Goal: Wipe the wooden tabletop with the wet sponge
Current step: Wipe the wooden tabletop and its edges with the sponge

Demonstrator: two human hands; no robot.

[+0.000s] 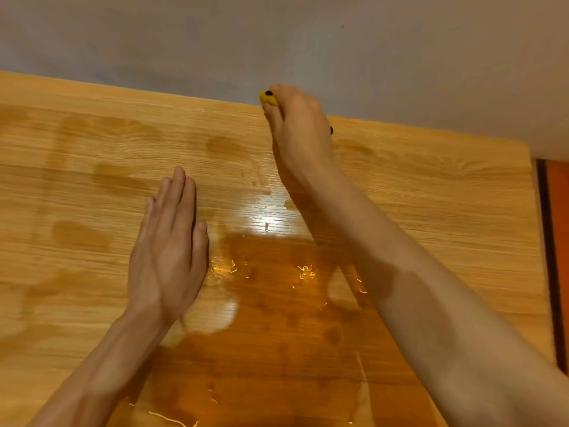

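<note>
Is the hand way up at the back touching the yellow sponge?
Touching. The head view shows the right hand closed over the yellow sponge at the tabletop's far edge, with only a corner peeking out past the fingers.

Yellow sponge (267, 98) sits at the far edge of the wooden surface (431, 192), mostly hidden; the surface shows damp streaks and pooled water near centre
</note>
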